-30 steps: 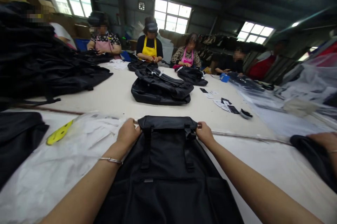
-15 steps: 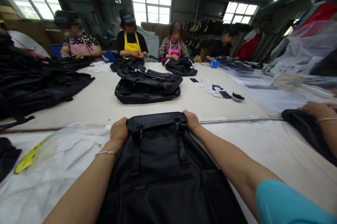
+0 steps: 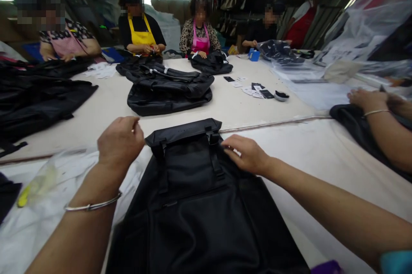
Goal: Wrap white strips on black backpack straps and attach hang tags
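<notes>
A black backpack (image 3: 199,222) lies front up before me, its top flap folded over and two buckled straps hanging down its front. Beside the flap's left corner, my left hand (image 3: 119,141) is lifted off the bag, fingers loosely bent and a small gap at the tips. I see nothing held in it. My right hand (image 3: 246,152) hovers at the bag's upper right edge near the right buckle (image 3: 212,138). Its thumb and fingers are apart, with nothing visible between them; whether the fingertips touch the bag I cannot tell.
Black bags (image 3: 170,89) are stacked across the table, with more piled at left (image 3: 38,98). Cards (image 3: 257,89) and a tape-like roll (image 3: 281,96) lie at right. A clear plastic bag (image 3: 58,175) is left of me. A co-worker's hand (image 3: 370,100) rests on another black bag. Several people work opposite.
Both hands have let go of the flap's corners. My left hand has moved left and up, my right hand slightly down along the bag's edge. The view has tilted down.
</notes>
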Tool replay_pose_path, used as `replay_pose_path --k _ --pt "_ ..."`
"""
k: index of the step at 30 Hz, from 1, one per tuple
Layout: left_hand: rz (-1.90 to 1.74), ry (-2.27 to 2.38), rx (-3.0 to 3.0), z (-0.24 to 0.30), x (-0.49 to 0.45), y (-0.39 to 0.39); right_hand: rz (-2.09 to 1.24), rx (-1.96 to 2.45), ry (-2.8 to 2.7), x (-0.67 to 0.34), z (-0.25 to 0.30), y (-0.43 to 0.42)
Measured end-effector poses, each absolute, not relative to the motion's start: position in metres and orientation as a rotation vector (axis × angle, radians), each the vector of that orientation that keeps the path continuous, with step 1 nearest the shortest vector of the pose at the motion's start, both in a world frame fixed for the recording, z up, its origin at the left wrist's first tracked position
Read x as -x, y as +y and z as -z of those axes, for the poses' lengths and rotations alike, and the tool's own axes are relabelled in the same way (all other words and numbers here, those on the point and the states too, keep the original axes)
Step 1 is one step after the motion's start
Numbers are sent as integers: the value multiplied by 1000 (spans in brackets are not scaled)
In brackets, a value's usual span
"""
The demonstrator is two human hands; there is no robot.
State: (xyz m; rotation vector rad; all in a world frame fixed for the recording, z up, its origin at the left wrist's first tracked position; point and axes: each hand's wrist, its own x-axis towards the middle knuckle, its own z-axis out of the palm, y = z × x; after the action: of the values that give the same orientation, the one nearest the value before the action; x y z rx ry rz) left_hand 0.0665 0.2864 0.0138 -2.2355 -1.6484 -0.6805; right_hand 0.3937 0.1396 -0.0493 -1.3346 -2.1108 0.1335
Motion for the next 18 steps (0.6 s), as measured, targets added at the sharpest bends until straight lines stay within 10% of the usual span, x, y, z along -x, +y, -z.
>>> replay_pose_path --k 10,18 --pt "375 -895 2848 45 -196 274 -386 1309 -2546 -371 63 131" --pt "478 -653 2991 66 -204 281 37 1268 -2703 -360 66 116"
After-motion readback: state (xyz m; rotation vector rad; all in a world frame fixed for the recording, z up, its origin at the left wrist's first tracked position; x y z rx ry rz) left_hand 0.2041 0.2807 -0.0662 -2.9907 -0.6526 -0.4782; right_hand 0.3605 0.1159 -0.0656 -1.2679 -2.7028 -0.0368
